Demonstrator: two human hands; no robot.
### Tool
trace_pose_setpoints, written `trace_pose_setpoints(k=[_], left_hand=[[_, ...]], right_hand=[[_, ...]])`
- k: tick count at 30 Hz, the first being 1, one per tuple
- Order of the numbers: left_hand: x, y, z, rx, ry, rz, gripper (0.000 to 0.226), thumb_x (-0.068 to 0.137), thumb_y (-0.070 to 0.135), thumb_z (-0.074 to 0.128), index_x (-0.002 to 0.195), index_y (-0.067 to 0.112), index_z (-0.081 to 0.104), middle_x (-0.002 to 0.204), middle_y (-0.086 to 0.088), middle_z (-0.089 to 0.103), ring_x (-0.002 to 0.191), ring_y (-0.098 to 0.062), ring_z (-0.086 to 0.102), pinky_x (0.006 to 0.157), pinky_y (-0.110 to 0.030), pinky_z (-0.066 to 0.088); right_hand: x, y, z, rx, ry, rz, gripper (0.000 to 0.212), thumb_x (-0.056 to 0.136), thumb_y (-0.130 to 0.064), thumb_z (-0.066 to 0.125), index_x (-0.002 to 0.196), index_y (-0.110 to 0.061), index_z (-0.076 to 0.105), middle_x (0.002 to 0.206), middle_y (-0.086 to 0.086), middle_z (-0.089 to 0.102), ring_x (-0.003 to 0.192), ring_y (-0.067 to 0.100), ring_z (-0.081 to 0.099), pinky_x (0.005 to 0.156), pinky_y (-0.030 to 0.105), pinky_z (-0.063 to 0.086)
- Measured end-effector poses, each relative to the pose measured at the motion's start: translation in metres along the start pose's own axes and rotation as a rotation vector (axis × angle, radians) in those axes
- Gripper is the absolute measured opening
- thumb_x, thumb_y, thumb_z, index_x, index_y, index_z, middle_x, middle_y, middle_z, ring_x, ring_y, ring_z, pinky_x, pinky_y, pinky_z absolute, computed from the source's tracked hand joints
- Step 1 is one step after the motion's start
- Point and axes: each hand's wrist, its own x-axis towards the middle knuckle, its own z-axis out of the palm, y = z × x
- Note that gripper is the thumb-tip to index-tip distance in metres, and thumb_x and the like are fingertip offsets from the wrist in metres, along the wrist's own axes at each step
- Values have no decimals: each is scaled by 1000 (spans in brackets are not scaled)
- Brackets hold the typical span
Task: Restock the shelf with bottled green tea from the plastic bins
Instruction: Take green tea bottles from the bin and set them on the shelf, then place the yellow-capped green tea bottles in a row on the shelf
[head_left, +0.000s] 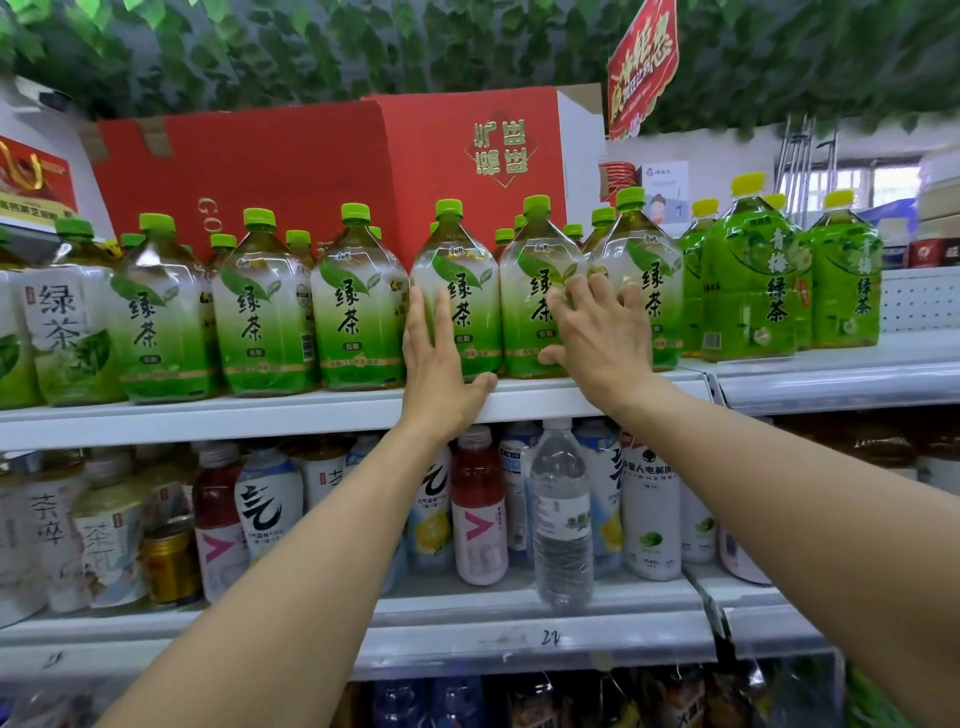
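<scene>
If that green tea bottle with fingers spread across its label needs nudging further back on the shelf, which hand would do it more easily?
The right hand, probably. Its fingers already lie spread on the front of that green tea bottle. The left hand lies flat against the neighbouring bottle, its thumb at the shelf edge.

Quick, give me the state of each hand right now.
Left hand: open, fingers straight against a green tea bottle.
Right hand: open, fingers spread on the neighbouring bottle.

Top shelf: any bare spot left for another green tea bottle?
Front row of green tea bottles is packed edge to edge. Bare shelf shows only right of the yellow-capped bottles. Left hand and right hand press the front bottles.
</scene>
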Motion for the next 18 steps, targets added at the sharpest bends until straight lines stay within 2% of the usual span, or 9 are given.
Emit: trace_pose_setpoints(k=[6,10,12,15,18], left_hand=[[-2,1,-3,-2,-3,-3,108,88,23,75,161,26,-4,164,3,-26,154,-21,-11,124,-40,6],[-7,8,-8,-14,-45,-46,104,92,23,71,160,26,-7,164,4,-27,154,-21,-14,126,-42,4],[-17,10,-10,-36,-71,-68,100,94,28,68,160,24,-7,165,5,-24,154,-20,-14,126,-42,3],[-48,10,-13,-43,-38,4,94,95,40,66,161,21,2,168,4,-8,154,-15,-7,121,-33,5],[-91,5,-18,12,69,43,81,93,40,67,157,19,23,163,-2,22,150,-17,14,121,-34,18]], right_hand=[[0,-2,-4,7,-46,-2,72,89,-55,58,142,-12,36,136,9,42,127,27,35,99,43,30],[-10,-2,-12,55,-95,-22,55,93,-31,57,144,-19,38,144,9,38,135,29,28,104,47,29],[-23,-4,-19,124,-116,-39,55,93,-28,56,145,-25,38,149,9,34,140,31,23,107,49,27],[-57,-14,-29,263,-71,-43,55,94,-38,56,145,-26,41,150,8,38,136,35,34,106,50,28],[-94,-26,-33,395,24,-52,50,88,-38,65,134,-20,56,134,11,56,116,36,54,94,49,41]])
